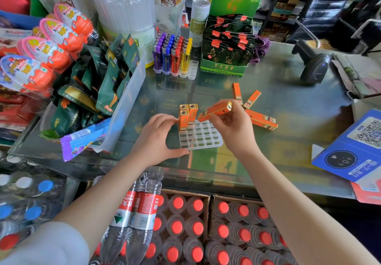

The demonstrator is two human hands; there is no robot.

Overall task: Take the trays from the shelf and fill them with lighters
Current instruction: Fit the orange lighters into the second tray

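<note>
**— Which step were you on?**

— Filling. My left hand (159,136) steadied the clear plastic tray (203,139) on the near middle of the glass counter (288,108), thumb curled at its near left corner and fingertips touching the three orange lighters (186,116) already standing in its far left cells. My right hand (233,124) pinched a fourth orange lighter (215,111), lying almost level above the tray's far edge. Most cells stood unfilled, so I judged the job barely begun.

**— And the next move?**

— I judged it needed that lighter tipped upright and lowered into the open cell just beside the standing ones, without knocking them. Four loose orange lighters (260,120) waited just right of the tray.

**— What else was on the counter?**

— At far left, chocolate eggs (47,48) and a clear bin of green packets (127,91). Farther back, a second tray of coloured lighters (171,56), nearly full, then a green display box of tea sachets (224,54). Right of that, a barcode scanner (311,62) and, at the near right edge, a blue payment stand (354,147). Below the counter lay red-capped water bottles (206,229); shop shelves (282,7) stood behind.
</note>
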